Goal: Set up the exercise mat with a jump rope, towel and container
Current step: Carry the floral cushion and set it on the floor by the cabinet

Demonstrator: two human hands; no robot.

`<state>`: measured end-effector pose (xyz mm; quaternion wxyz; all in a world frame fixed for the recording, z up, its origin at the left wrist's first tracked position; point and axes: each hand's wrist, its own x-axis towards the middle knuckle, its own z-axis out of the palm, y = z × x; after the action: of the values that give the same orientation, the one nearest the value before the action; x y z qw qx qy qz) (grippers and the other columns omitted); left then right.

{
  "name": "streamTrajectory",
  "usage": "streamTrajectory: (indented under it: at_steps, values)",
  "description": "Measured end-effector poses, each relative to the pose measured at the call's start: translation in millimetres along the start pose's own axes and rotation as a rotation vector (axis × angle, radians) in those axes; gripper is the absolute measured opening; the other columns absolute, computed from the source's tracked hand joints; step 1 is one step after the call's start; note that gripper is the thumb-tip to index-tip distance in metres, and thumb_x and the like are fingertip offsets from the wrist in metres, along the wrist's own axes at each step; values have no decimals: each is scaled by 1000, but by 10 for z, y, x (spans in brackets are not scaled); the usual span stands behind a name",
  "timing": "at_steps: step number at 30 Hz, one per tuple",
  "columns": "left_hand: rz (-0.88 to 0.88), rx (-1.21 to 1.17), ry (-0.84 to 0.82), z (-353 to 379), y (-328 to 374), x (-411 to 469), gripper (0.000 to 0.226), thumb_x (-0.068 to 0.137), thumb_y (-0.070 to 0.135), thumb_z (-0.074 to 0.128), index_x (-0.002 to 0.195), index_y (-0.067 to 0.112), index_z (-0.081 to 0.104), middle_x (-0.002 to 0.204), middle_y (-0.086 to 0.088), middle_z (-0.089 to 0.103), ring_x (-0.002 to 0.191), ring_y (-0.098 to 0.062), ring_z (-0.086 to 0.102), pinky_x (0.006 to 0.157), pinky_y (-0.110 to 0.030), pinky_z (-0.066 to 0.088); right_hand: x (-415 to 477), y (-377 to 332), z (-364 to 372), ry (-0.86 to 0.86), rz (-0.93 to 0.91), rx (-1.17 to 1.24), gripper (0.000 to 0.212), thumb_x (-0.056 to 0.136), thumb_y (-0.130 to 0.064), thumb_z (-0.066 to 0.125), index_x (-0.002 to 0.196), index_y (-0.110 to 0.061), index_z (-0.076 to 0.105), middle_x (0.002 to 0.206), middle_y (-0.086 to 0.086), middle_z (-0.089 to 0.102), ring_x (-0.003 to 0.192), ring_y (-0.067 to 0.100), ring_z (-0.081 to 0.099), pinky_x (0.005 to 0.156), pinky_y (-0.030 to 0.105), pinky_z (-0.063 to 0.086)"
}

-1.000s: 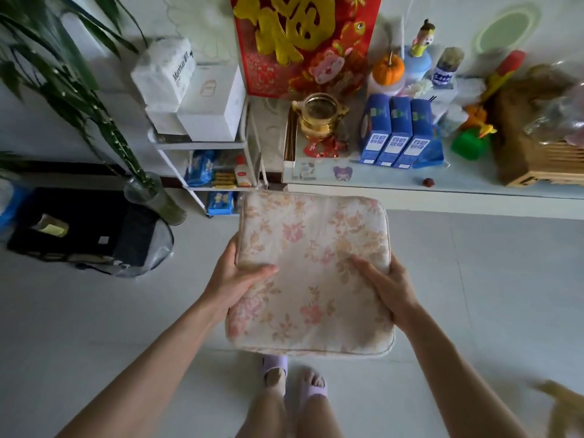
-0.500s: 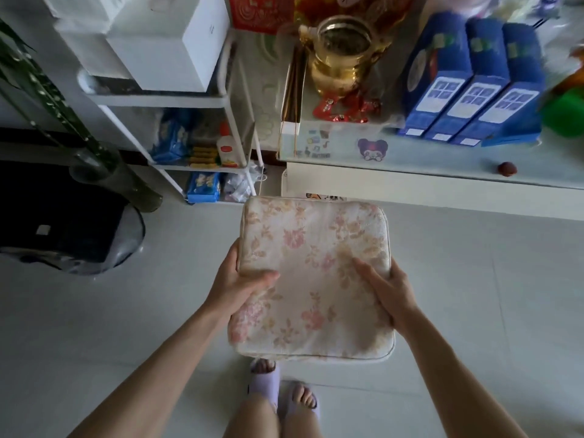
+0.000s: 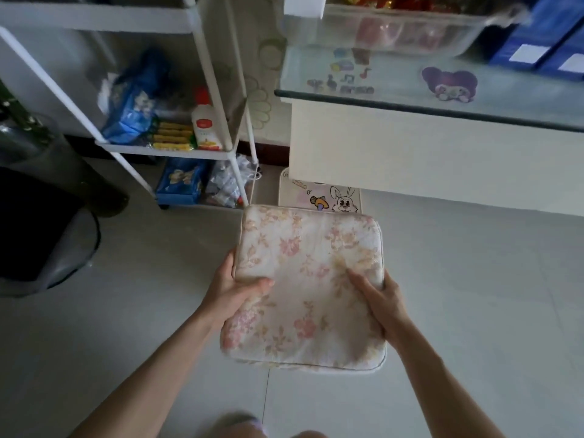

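A square padded mat (image 3: pixel 308 279) with a pale floral cover is held flat in front of me above the tiled floor. My left hand (image 3: pixel 230 290) grips its left edge, thumb on top. My right hand (image 3: pixel 380 300) grips its right edge, fingers spread on the cover and thumb under the rim. A second mat (image 3: pixel 322 197) with a cartoon rabbit lies on the floor under the counter, just past the floral mat's far edge. No jump rope or towel is in view.
A white wire rack (image 3: pixel 202 147) with bottles and blue packets stands at the left. A white counter (image 3: pixel 426 153) with a glass top and a clear plastic container (image 3: pixel 404 30) overhangs ahead. A dark bin (image 3: pixel 47 241) and a glass vase (image 3: pixel 34 143) sit at far left.
I have moved closer to the rack and counter and lower toward the floor, carrying the floral mat forward. Both hands keep the same hold. The rabbit mat came into view.
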<state>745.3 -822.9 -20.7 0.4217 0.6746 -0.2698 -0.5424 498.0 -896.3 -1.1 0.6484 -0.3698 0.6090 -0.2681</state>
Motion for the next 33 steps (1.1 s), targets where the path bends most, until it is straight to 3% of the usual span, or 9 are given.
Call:
streamTrajectory:
  at_steps: [11, 15, 17, 20, 22, 24, 29, 30, 33]
  values:
    - [-46, 4, 2, -44, -245, 308, 72, 67, 11, 83, 128, 26, 47, 109, 2, 70, 93, -12, 70, 79, -30, 57, 409, 270, 64, 2, 0, -7, 20, 83, -21, 72, 101, -19, 64, 83, -1, 74, 67, 11, 72, 51, 21, 54]
    - [-75, 50, -4, -22, -220, 337, 75, 66, 13, 84, 129, 26, 44, 109, 3, 68, 90, -9, 70, 77, -26, 57, 431, 301, 40, 9, 0, -36, 29, 82, -24, 73, 107, -15, 62, 91, 4, 73, 70, 13, 73, 53, 22, 55]
    - [-96, 81, -14, -30, -183, 317, 86, 63, 20, 87, 135, 24, 40, 115, 3, 66, 96, -12, 69, 84, -33, 57, 427, 296, 31, 15, -8, -60, 33, 82, -23, 73, 112, -16, 60, 95, 5, 73, 71, 11, 72, 55, 23, 56]
    - [-138, 121, -2, -15, -21, 157, 112, 61, 29, 89, 148, 28, 19, 134, 13, 49, 117, -11, 56, 102, -38, 46, 312, 192, 27, 33, -42, -146, 54, 81, -23, 74, 130, -30, 51, 125, 3, 64, 104, 15, 67, 87, 38, 56]
    - [-140, 123, 25, 17, 160, -43, 114, 65, 23, 86, 151, 26, 10, 133, 18, 35, 125, -7, 41, 108, -32, 34, 115, 60, 43, 49, -60, -209, 80, 78, -24, 77, 145, -27, 34, 138, -6, 52, 123, 13, 53, 101, 38, 48]
    - [-127, 131, 53, 51, 411, -304, 106, 68, 18, 84, 150, 22, 16, 130, 18, 35, 125, -3, 36, 104, -25, 30, -188, -156, 76, 65, -84, -230, 80, 77, -20, 77, 143, -30, 33, 125, -19, 51, 115, 3, 52, 92, 22, 47]
    - [-84, 104, 93, 146, 1337, -1186, 78, 75, 8, 77, 140, 17, 35, 119, 18, 48, 115, -1, 41, 91, -5, 33, -1090, -889, 78, 129, -92, -191, 67, 81, -17, 74, 141, -18, 43, 116, -21, 49, 116, 14, 51, 82, 16, 42]
    - [-77, 107, 74, 157, 1542, -1354, 78, 74, 10, 78, 140, 17, 36, 121, 17, 48, 116, -3, 42, 91, -6, 34, -1266, -1071, 68, 135, -98, -180, 65, 82, -17, 74, 140, -16, 44, 119, -17, 51, 115, 15, 52, 81, 16, 42]
    - [-75, 147, 40, 151, 2130, -1833, 92, 63, 34, 84, 141, 19, 36, 140, 1, 44, 127, -14, 41, 105, -27, 33, -1790, -1585, 11, 158, -109, -169, 63, 82, -18, 73, 139, -14, 46, 136, -1, 53, 111, 15, 54, 78, 16, 42]
